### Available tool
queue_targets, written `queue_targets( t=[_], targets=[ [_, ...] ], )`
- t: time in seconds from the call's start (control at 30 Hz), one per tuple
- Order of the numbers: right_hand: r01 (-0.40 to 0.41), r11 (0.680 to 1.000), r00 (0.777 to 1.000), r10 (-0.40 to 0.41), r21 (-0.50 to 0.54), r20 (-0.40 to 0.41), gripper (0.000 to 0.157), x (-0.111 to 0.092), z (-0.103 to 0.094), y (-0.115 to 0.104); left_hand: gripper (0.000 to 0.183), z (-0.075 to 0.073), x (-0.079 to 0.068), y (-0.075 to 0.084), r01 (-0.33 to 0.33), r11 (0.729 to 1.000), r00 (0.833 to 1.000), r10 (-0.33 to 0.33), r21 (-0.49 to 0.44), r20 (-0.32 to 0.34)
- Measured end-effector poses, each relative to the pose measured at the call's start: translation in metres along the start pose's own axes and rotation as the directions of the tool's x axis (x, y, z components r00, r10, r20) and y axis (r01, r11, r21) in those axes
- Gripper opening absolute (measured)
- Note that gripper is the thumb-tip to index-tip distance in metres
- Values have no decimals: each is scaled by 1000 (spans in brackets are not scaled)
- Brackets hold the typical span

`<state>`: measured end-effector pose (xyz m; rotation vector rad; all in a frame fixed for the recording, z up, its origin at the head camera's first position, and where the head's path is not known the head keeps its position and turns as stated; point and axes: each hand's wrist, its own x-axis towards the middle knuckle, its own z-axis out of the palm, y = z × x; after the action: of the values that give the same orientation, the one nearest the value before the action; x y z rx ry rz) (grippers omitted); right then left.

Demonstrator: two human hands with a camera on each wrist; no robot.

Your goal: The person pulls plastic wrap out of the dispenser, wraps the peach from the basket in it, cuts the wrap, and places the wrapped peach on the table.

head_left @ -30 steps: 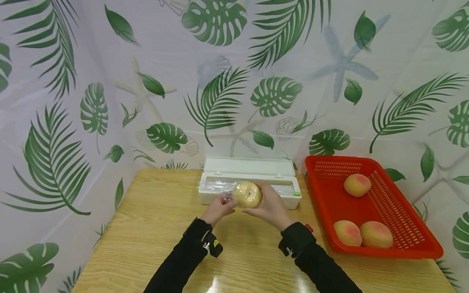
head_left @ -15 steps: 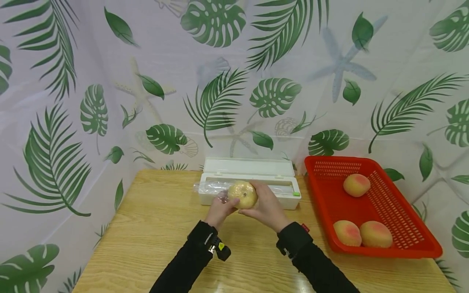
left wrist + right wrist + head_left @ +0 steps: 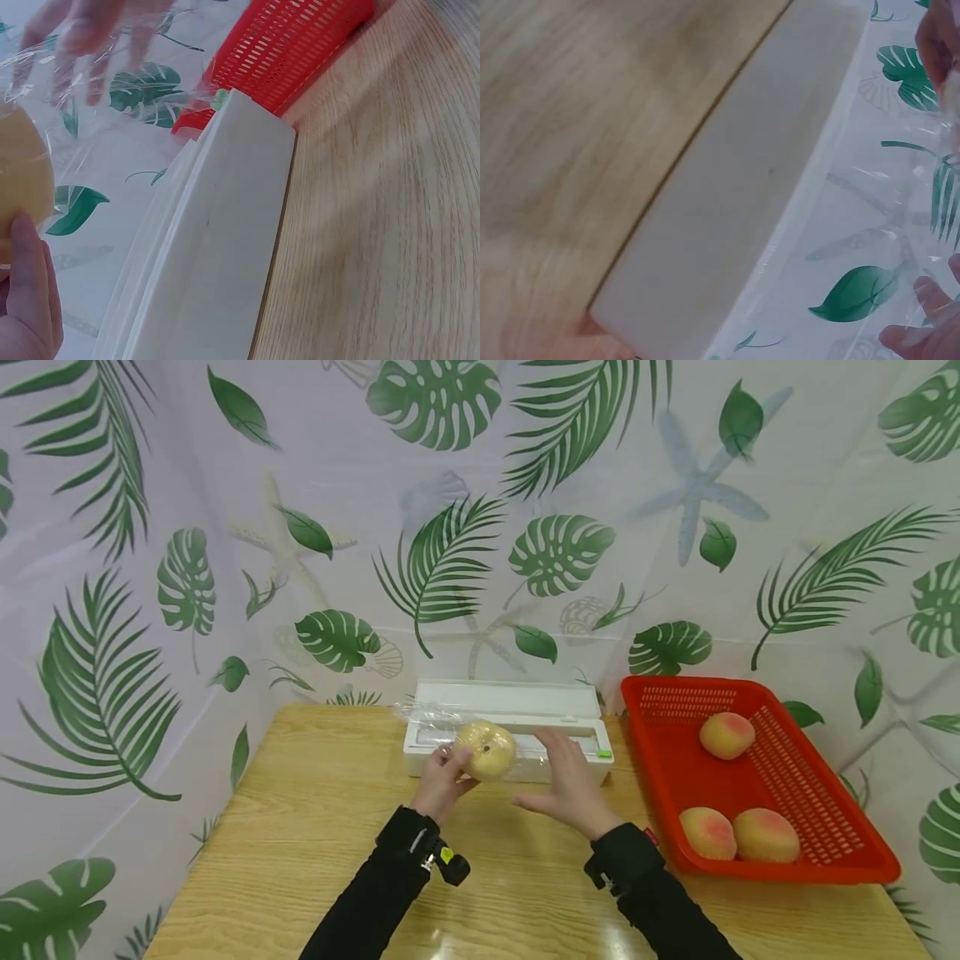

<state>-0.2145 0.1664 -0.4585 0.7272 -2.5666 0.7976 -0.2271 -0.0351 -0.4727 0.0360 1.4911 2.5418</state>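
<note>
A pale yellow peach (image 3: 487,752) with clear cling film around it is held up in front of the white film box. My left hand (image 3: 438,783) grips its left side, the thumb pressing on the skin in the left wrist view. Loose cling film (image 3: 429,717) trails off to the upper left and also stretches toward the right. Apart from the fruit, on its right, my right hand (image 3: 568,789) has its fingers and thumb spread. In the left wrist view that right hand (image 3: 82,37) is seen behind or through the transparent film; whether it touches the film is unclear.
The white cling film box (image 3: 540,768) stands at the table's back edge with its lid raised. To the right is a red perforated basket (image 3: 660,760) with peaches (image 3: 727,735) in it. A leaf-patterned cloth (image 3: 480,568) hangs behind the wooden table (image 3: 300,843).
Earlier both hands held the peach. My right hand has let go and moved right, fingers spreading, while the left hand has shifted the peach slightly left.
</note>
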Motion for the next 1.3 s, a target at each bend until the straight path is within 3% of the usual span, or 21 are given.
queue_targets(
  t=[0.17, 0.4, 0.6, 0.73, 0.87, 1.03, 1.3],
  targets=[
    [-76, 996, 997, 74, 38, 34, 96, -13, 2, 3, 50, 0, 1, 3, 22, 1000, 999, -22, -23, -31],
    [-4, 999, 1000, 5, 43, -15, 94, -27, 9, 12, 48, -3, 3, 6, 34, 998, 999, -36, -61, -40],
    [-15, 987, 999, 23, 161, -47, 71, -33, 11, 12, 51, -6, 4, 6, 56, 991, 998, -59, -119, -18],
    [-31, 978, 992, 56, 208, -115, 53, -33, 9, 9, 55, -9, 4, 6, 73, 990, 997, -74, -123, -3],
    [16, 967, 978, 38, 253, -207, 42, -32, 6, 8, 54, -10, 4, 6, 87, 988, 996, -86, -125, 11],
    [68, 965, 958, 9, 255, -288, 36, -30, 3, 7, 52, -9, 3, 5, 80, 984, 997, -76, -158, 30],
    [74, 977, 943, -3, 201, -333, 32, -28, -2, -4, 39, -7, 4, 3, 77, 981, 997, -75, -176, 19]
  ],
)
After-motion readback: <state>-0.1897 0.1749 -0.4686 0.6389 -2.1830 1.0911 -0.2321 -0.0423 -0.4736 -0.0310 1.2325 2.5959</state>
